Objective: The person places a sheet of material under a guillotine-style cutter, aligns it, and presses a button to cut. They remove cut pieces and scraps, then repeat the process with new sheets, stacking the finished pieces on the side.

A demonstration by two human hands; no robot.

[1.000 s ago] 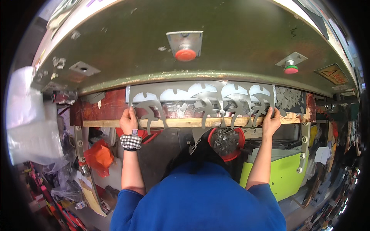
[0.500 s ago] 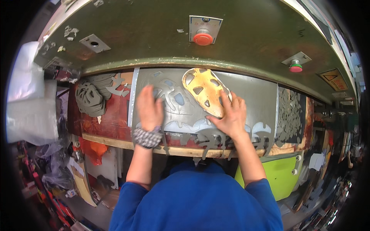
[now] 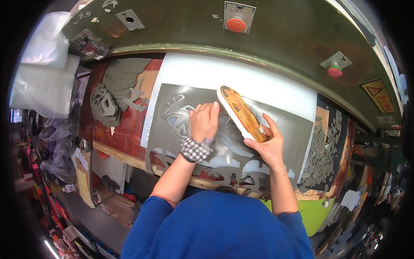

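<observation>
My right hand [image 3: 268,144] grips the near end of a yellow-brown cutting die [image 3: 243,114] with cut-out openings. Its pale side wall faces left, and the die is tilted up off a dark grey sheet [image 3: 282,129]. My left hand [image 3: 204,122], with a checked band at the wrist, is over the sheet just left of the die. Its fingers are curled together, and whatever they may hold is hidden. Curved cut lines and openings mark the sheet beside this hand. Curved grey offcuts hang along the sheet's near side.
A white board [image 3: 189,69] lies under the sheet. Stacked grey cut pieces [image 3: 105,105] sit at the left, small grey scraps [image 3: 323,151] at the right. A green machine beam [image 3: 181,30] spans the far side, bearing a red button [image 3: 236,24] and a green-and-red button [image 3: 334,70].
The die, flat on the sheet before, is now tipped up in my right hand. My left hand has moved right, toward the die, and its fingers have curled. More white board shows beyond the sheet.
</observation>
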